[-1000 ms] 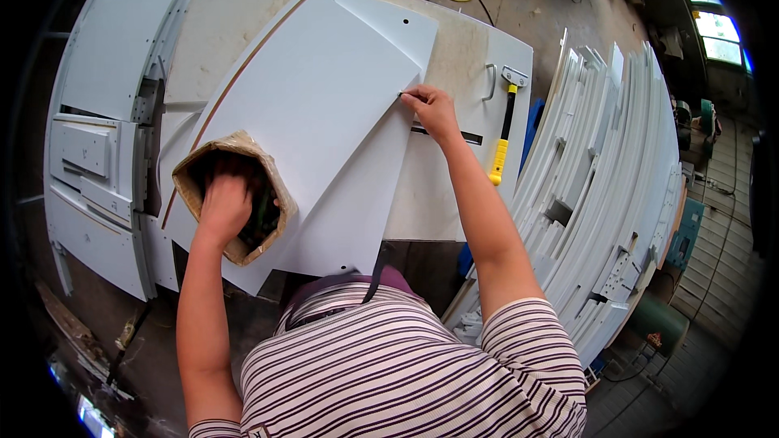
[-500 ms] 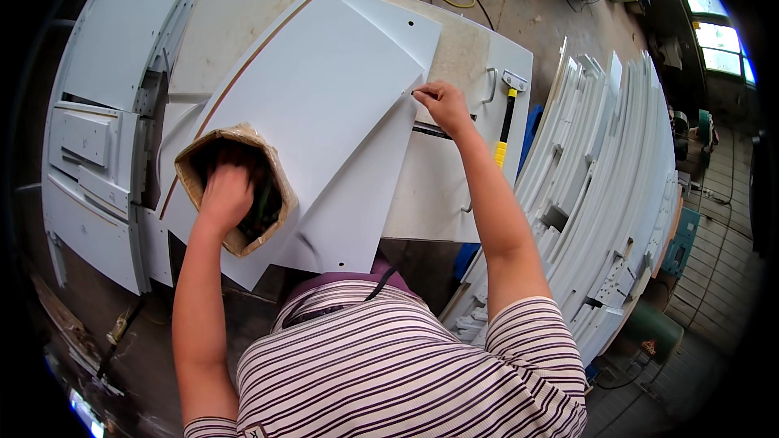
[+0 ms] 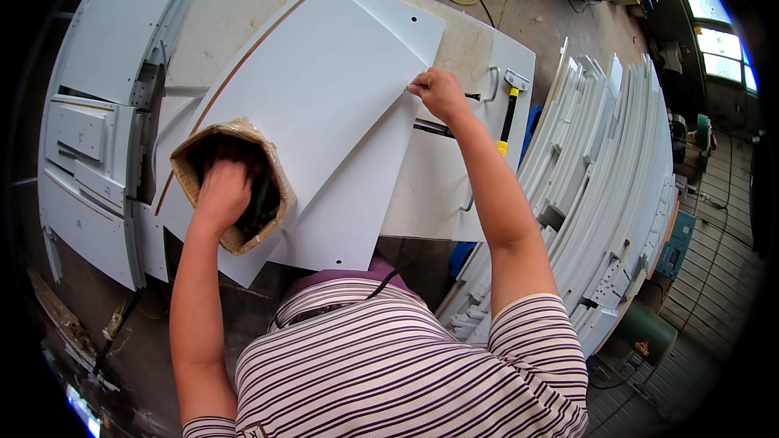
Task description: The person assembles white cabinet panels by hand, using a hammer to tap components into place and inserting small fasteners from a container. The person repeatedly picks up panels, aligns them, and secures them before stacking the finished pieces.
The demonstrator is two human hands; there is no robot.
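The right hand (image 3: 443,96) has edged inward since the earlier frame, fingertips drifting from just outside the upper white panel (image 3: 308,89) onto its slanting edge, and the forearm now covers more of the yellow-and-black tool (image 3: 510,118) in the upper right of the frame. Thumb and fingers are drawn together there, right of upper centre — what's in that pinch, if anything, is too small for me to make out. And the left hand (image 3: 225,192)? Well apart from the other, sunk in the mouth of the brown bag (image 3: 286,196) left of centre; its fingers are lost in shadow, so I can't tell whether they grip anything. The bag rests on the upper panel, which lies skewed over a lower white panel (image 3: 357,203), both on the pale table (image 3: 434,195). That top sheet looks stiff, broad and smooth — awkward rather than heavy, I'd judge, apt to slide on the one beneath, its corners easily chipped. Two hands on opposite long edges would suit it. The bag looks soft-walled and crinkly; take it by the thick folded rim.
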